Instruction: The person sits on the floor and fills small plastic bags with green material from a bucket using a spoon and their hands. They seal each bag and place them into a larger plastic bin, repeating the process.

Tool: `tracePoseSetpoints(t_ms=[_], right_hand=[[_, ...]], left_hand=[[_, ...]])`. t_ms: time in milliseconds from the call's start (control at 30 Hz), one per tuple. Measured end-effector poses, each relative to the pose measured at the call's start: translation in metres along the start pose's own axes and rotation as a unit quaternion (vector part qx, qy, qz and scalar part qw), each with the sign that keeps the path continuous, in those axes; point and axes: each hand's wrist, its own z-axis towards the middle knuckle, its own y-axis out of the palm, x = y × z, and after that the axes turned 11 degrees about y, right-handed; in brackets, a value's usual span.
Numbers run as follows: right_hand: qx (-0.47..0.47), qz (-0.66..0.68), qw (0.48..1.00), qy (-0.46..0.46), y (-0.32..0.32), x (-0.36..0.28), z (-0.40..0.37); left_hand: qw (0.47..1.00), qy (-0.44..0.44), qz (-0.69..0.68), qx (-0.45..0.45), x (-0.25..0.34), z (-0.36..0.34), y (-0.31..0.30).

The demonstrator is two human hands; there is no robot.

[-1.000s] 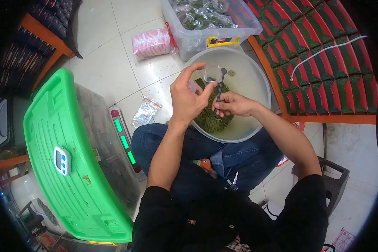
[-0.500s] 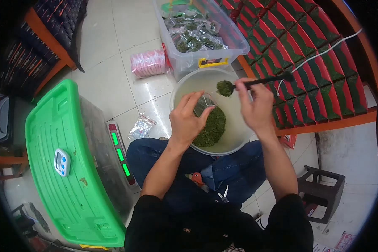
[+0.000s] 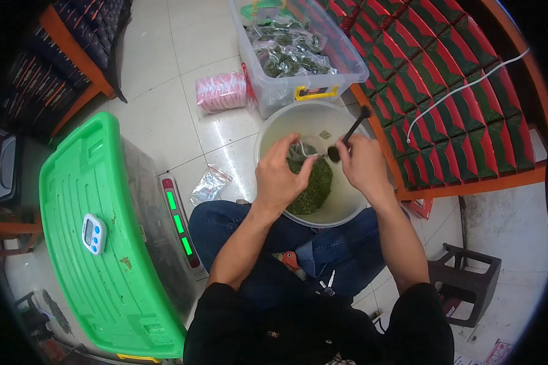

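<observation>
Over the round pale tub (image 3: pixel 347 201), my left hand (image 3: pixel 281 176) pinches a small clear plastic bag (image 3: pixel 303 148). Fingers of my right hand (image 3: pixel 365 163) are wrapped round a black spoon (image 3: pixel 352 129). The spoon's bowl tilts down close to the bag's mouth, and its handle points up and away. Beneath both hands, a heap of dried green leaves (image 3: pixel 313 191) lies in the tub, which stands against my crossed legs.
A clear bin (image 3: pixel 265 91) of filled bags stands behind the tub, with wrapped pink packs (image 3: pixel 221 92) beside it. At left are a green-lidded box (image 3: pixel 85 182) bearing a timer (image 3: pixel 94 234) and a scale (image 3: pixel 179 222). Red-green packets (image 3: pixel 444 109) fill the right shelf.
My right hand has brought the spoon left and down towards the bag, and its handle has swung to point upward. The leaves that were heaped in the spoon no longer show.
</observation>
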Motion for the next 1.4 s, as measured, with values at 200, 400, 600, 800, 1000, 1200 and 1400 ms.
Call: tracePoseSetpoints(t_ms=[200, 400, 600, 800, 1000, 1200, 1400], right_hand=[[0.097, 0.124, 0.952, -0.262, 0.014, 0.012, -0.010], [0.051, 0.234, 0.943, -0.233, 0.028, 0.031, -0.007], [-0.025, 0.489, 0.863, -0.125, 0.036, 0.032, -0.017], [-0.111, 0.524, 0.843, -0.053, 0.033, 0.023, -0.019], [-0.113, 0.411, 0.901, -0.076, 0.030, 0.031, 0.001], [0.196, 0.411, 0.875, -0.166, -0.012, -0.025, 0.031], [-0.067, 0.188, 0.947, -0.252, 0.040, -0.020, -0.004]], left_hand=[[0.999, 0.032, -0.006, -0.007, -0.001, 0.001, -0.001], [0.983, -0.062, -0.152, -0.083, -0.001, 0.001, -0.011], [0.942, -0.146, -0.299, -0.053, 0.004, 0.000, -0.007], [0.933, -0.142, -0.328, -0.047, 0.006, -0.001, 0.003], [0.899, -0.194, -0.366, -0.141, -0.004, -0.001, -0.003], [0.747, -0.314, -0.568, -0.145, -0.014, 0.003, -0.005], [0.738, -0.330, -0.570, -0.150, -0.020, -0.005, -0.005]])
